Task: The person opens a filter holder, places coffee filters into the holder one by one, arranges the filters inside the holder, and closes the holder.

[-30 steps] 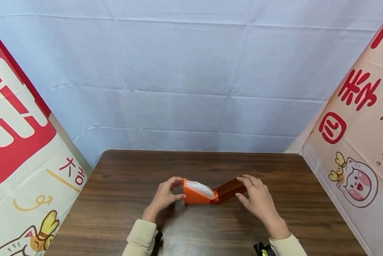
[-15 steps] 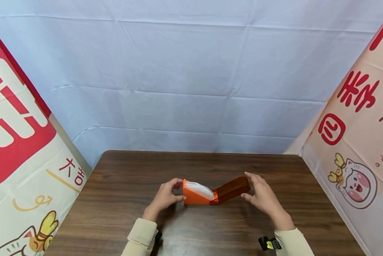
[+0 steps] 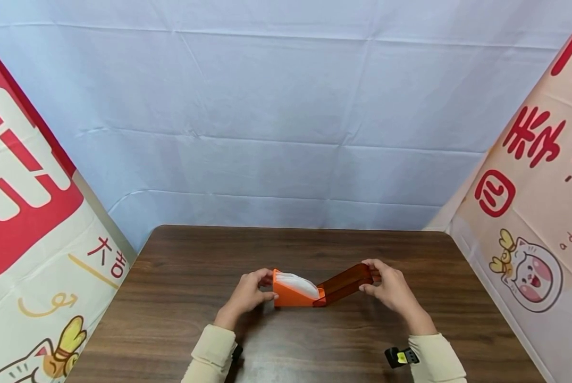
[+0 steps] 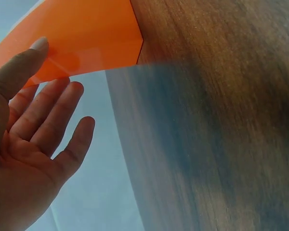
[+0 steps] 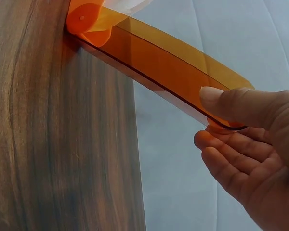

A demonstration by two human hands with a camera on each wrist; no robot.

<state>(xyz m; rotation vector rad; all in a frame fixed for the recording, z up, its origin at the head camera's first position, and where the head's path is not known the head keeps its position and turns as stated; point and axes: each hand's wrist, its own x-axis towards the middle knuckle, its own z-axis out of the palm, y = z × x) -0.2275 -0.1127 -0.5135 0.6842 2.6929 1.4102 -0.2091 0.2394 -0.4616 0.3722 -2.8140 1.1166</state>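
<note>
An orange box with a sloping top stands on the table, its hinged, see-through brown-orange lid tilted back to the right. White sheets with rounded edges stand inside it. My left hand holds the box's left end, the thumb on the near side and other fingers behind; in the left wrist view the little finger hangs apart. My right hand pinches the lid's free end. In the right wrist view the thumb lies on the lid's side, with fingers beneath and behind. The round hinge joins lid and box.
The dark wooden table extends around the box. Behind it hangs a pale blue cloth. Printed cloths flank the table, red and white on the left, cream on the right. A black wrist strap shows by the right sleeve.
Half a second ago the right hand stood slightly apart from the lid's end with straighter fingers; now it pinches that end. Box, lid and left hand stay almost in place.
</note>
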